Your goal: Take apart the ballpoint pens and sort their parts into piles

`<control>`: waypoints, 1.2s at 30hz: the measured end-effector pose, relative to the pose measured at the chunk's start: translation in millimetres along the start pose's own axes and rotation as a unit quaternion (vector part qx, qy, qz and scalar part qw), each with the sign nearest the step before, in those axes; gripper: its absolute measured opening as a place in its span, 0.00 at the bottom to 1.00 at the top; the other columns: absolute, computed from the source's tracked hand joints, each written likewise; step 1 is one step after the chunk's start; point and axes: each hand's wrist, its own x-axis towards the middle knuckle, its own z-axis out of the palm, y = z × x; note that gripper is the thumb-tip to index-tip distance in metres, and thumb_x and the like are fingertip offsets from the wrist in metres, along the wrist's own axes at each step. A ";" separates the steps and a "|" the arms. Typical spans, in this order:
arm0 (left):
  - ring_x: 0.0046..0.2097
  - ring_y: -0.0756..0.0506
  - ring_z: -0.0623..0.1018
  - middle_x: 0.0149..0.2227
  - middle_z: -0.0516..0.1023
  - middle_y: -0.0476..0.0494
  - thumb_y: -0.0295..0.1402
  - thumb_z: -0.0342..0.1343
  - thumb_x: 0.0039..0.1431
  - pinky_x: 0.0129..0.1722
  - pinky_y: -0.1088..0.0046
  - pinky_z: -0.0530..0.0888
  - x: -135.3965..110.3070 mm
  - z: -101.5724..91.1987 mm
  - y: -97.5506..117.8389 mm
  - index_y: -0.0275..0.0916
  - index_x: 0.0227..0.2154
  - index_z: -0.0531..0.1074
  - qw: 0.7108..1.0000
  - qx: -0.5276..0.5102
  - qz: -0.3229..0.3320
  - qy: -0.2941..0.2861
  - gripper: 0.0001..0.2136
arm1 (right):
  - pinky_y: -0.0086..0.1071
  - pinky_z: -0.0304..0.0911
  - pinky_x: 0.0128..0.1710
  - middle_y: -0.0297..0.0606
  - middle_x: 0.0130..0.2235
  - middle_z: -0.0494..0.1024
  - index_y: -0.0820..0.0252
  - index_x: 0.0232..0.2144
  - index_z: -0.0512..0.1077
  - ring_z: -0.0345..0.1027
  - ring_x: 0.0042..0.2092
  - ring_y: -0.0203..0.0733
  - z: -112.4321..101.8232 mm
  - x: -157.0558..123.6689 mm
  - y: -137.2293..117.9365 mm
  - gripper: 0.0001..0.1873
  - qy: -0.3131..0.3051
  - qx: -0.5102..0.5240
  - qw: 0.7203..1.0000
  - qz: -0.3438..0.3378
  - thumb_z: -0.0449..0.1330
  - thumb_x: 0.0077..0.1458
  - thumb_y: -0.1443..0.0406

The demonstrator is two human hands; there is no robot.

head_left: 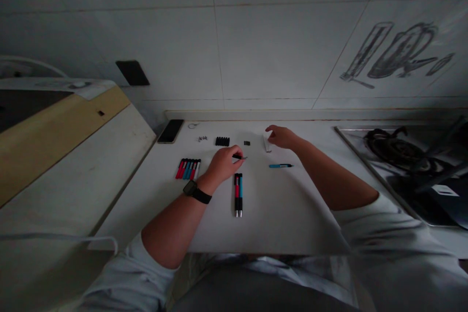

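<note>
My left hand [224,162], with a black watch on its wrist, is closed on a thin dark pen part [240,157] whose tip sticks out to the right. My right hand [281,136] reaches further back, its fingers curled at a small white piece [267,143] on the white counter [278,214]. Two assembled pens [238,195], one red and one blue with black grips, lie side by side in front of my left hand. A blue pen barrel [280,165] lies alone below my right wrist.
A row of several red and blue pen barrels [188,168] lies at the left. Behind them are small springs [202,138], black caps [222,141], a small black piece [247,143] and a phone [170,130]. A gas hob [398,148] stands at the right, a wooden-edged surface [54,136] at the left.
</note>
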 end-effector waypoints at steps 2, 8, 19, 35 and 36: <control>0.42 0.45 0.81 0.38 0.82 0.47 0.26 0.66 0.57 0.44 0.66 0.76 0.2 -0.1 -0.3 0.41 0.35 0.74 0.999 -0.010 -0.010 0.029 0.07 | 0.35 0.68 0.43 0.41 0.41 0.82 0.57 0.50 0.75 0.75 0.40 0.43 4.9 -7.9 -12.0 0.18 0.002 0.078 0.996 -0.032 0.62 0.56 0.68; 0.41 0.46 0.81 0.36 0.82 0.48 0.27 0.65 0.58 0.45 0.68 0.76 1.1 -3.6 4.3 0.41 0.35 0.73 0.991 -0.037 -0.038 0.123 0.06 | 0.27 0.66 0.30 0.34 0.32 0.78 0.56 0.39 0.75 0.70 0.31 0.35 31.9 -27.0 -57.5 0.11 -0.078 0.375 0.917 -0.114 0.66 0.53 0.60; 0.41 0.46 0.81 0.36 0.81 0.49 0.29 0.65 0.58 0.44 0.68 0.76 2.1 -7.0 9.0 0.42 0.34 0.72 0.983 -0.064 -0.058 0.165 0.06 | 0.28 0.65 0.34 0.34 0.33 0.80 0.57 0.35 0.76 0.70 0.33 0.34 32.1 -37.7 -81.4 0.13 -0.079 0.476 0.870 -0.105 0.69 0.49 0.57; 0.43 0.45 0.82 0.38 0.83 0.46 0.31 0.67 0.60 0.46 0.66 0.76 2.8 -4.9 0.7 0.41 0.37 0.76 0.989 -0.057 -0.056 0.126 0.05 | 0.33 0.70 0.29 0.36 0.25 0.78 0.58 0.25 0.76 0.71 0.24 0.36 20.4 30.2 -39.0 0.07 -0.038 0.166 0.985 0.022 0.71 0.49 0.65; 0.43 0.45 0.81 0.38 0.83 0.46 0.31 0.67 0.60 0.46 0.66 0.76 2.8 -5.1 0.8 0.41 0.37 0.76 0.989 -0.054 -0.053 0.124 0.05 | 0.33 0.70 0.30 0.35 0.24 0.77 0.58 0.26 0.77 0.71 0.24 0.37 22.7 34.9 -39.8 0.06 -0.054 0.129 0.990 0.029 0.70 0.50 0.65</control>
